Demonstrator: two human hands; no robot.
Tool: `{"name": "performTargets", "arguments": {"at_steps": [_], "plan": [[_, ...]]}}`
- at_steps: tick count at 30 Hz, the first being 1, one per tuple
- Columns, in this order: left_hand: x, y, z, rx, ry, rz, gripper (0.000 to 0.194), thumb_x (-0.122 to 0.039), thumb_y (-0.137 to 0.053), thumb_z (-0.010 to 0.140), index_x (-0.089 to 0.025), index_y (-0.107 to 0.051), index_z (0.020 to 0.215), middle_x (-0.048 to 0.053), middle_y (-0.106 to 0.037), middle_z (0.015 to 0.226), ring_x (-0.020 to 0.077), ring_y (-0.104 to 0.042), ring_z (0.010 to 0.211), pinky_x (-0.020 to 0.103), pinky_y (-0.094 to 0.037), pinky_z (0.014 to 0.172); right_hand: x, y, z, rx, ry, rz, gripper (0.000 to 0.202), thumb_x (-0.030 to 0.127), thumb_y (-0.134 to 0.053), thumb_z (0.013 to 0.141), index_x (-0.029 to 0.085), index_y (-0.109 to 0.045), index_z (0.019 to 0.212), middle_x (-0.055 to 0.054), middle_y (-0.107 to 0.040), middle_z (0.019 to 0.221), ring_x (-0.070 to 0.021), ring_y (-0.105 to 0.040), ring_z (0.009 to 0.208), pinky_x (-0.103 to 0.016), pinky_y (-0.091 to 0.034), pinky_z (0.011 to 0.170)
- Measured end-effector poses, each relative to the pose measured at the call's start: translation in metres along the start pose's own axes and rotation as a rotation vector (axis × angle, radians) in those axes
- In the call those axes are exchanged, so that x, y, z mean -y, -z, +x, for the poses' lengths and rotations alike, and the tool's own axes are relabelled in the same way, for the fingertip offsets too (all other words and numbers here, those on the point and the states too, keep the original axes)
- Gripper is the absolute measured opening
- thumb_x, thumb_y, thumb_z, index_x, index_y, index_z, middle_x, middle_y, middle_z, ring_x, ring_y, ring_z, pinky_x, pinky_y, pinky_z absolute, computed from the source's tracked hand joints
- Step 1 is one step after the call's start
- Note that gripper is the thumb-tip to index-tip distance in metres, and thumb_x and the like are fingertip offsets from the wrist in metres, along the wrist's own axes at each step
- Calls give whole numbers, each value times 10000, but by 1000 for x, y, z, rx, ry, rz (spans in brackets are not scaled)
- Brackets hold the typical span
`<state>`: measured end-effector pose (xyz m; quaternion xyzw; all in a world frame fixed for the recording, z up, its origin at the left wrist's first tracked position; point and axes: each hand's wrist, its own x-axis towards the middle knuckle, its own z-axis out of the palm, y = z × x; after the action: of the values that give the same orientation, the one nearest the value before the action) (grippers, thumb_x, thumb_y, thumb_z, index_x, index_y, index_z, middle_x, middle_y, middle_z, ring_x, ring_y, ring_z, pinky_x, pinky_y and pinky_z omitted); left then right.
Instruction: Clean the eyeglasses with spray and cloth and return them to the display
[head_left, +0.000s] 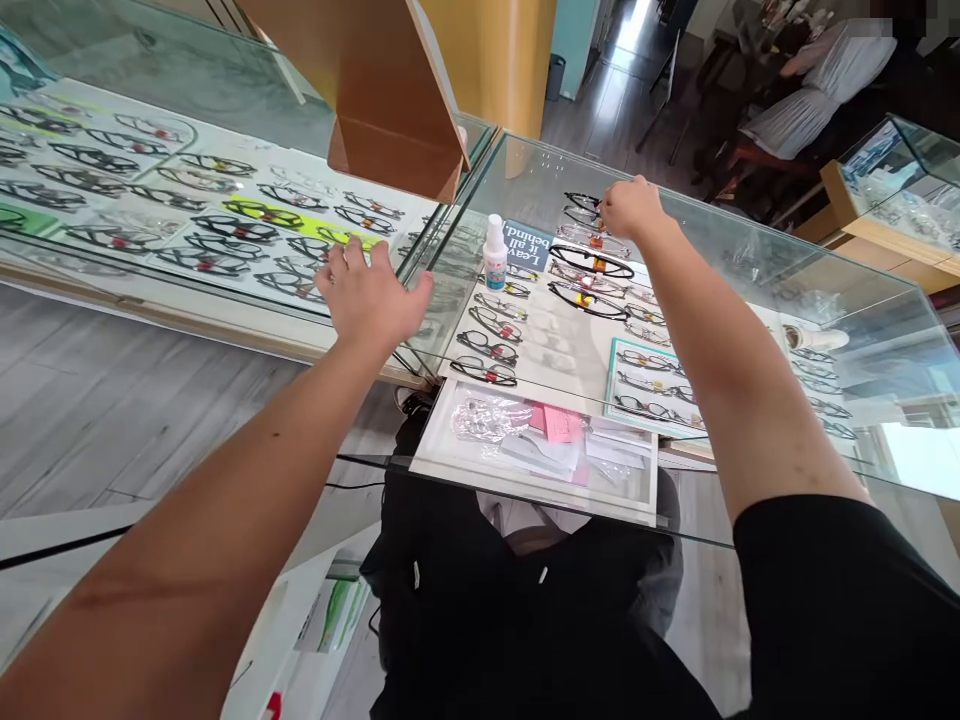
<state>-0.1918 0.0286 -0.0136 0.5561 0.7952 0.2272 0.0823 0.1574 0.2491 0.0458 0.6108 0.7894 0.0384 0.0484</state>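
My left hand (371, 293) rests over the glass top of the left display case, palm down with its fingers apart and nothing in it. Farther off, my right hand (631, 208) is closed at the far part of the right case, beside black eyeglasses (581, 212); what its fingers hold, if anything, is hidden. Two larger black frames (591, 262) with orange and yellow tags lie nearer me on the glass. A white spray bottle (495, 255) stands upright between my hands, next to a dark card (527, 245) with white lettering.
Rows of glasses (199, 262) fill the left case. Below the right case, an open drawer (651, 490) holds papers and plastic packets. A brown panel (390, 100) stands behind my left hand. A seated person (829, 80) is at the back right.
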Motion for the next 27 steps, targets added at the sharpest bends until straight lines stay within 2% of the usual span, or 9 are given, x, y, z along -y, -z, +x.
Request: {"name": "performTargets", "arguments": {"at_steps": [3, 6, 8, 10, 13, 16, 19, 23, 27], "plan": [[0, 0, 0, 19, 10, -32, 997, -816, -410, 879, -243, -469, 1693, 60, -360, 1822, 405, -85, 1739, 690, -51, 1368, 5, -2, 7, 30, -42, -36, 476, 262, -356, 1155, -59, -703, 1216, -345, -711, 1327, -387, -520, 1392, -599, -377, 1113], [0, -1, 1, 23, 22, -35, 1022, -857, -368, 852, -254, -507, 1666, 56, -371, 1818, 376, -51, 1751, 665, -54, 1372, 7, 1, 3, -16, -32, -54, 422, 279, -422, 1143, 15, -739, 1232, -294, -701, 1389, -397, -523, 1395, -642, -359, 1138], [0, -1, 1, 27, 24, -27, 1023, -857, -349, 853, -257, -500, 1668, 60, -392, 1809, 361, -41, 1753, 652, -56, 1362, 7, 8, -9, -90, -3, -56, 405, 304, -457, 1126, 67, -773, 1213, -268, -698, 1416, -411, -522, 1379, -651, -371, 1139], [0, -1, 2, 21, 14, -10, 1016, -819, -369, 873, -205, -475, 1675, 96, -373, 1816, 379, -84, 1741, 652, -61, 1349, 8, 21, -31, -180, 39, -36, 529, 348, -345, 1151, 80, -800, 1180, -257, -690, 1450, -416, -522, 1376, -655, -378, 1136], [-2, -1, 2, 9, -5, 51, 987, -728, -433, 918, -55, -470, 1638, 223, -325, 1812, 427, -201, 1691, 666, -119, 1331, 15, 52, -90, -276, 121, 48, 872, 404, -2, 1156, 46, -793, 1241, -236, -627, 1562, -391, -495, 1433, -647, -354, 1151], [-5, 1, 2, 7, -12, 102, 941, -681, -446, 952, -13, -478, 1615, 273, -343, 1784, 437, -254, 1664, 663, -169, 1322, 30, 84, -174, -257, 247, 177, 747, 578, -160, 1177, 151, -681, 1499, -165, -592, 1628, -430, -461, 1492, -705, -369, 1198], [-8, 2, 1, 13, -7, 130, 933, -678, -427, 970, -28, -467, 1637, 265, -343, 1785, 426, -262, 1665, 650, -179, 1327, 50, 101, -266, -37, 341, 308, 723, 649, -249, 1160, 205, -589, 1619, -130, -559, 1660, -488, -401, 1568, -792, -321, 1237], [-10, 2, 0, 38, -5, 152, 938, -676, -400, 995, -18, -432, 1663, 256, -314, 1801, 410, -236, 1682, 637, -164, 1340, 74, 85, -362, 271, 432, 534, 670, 719, -397, 1104, 334, -611, 1608, -55, -526, 1713, -419, -398, 1604, -640, -365, 1318], [-10, 0, 2, 55, 6, 157, 929, -663, -400, 1020, -15, -398, 1685, 253, -276, 1820, 407, -207, 1696, 632, -147, 1346, 90, 31, -399, 454, 447, 530, 754, 685, -296, 1130, 202, -560, 1646, -135, -451, 1772, -388, -359, 1637, -590, -316, 1360]]}}
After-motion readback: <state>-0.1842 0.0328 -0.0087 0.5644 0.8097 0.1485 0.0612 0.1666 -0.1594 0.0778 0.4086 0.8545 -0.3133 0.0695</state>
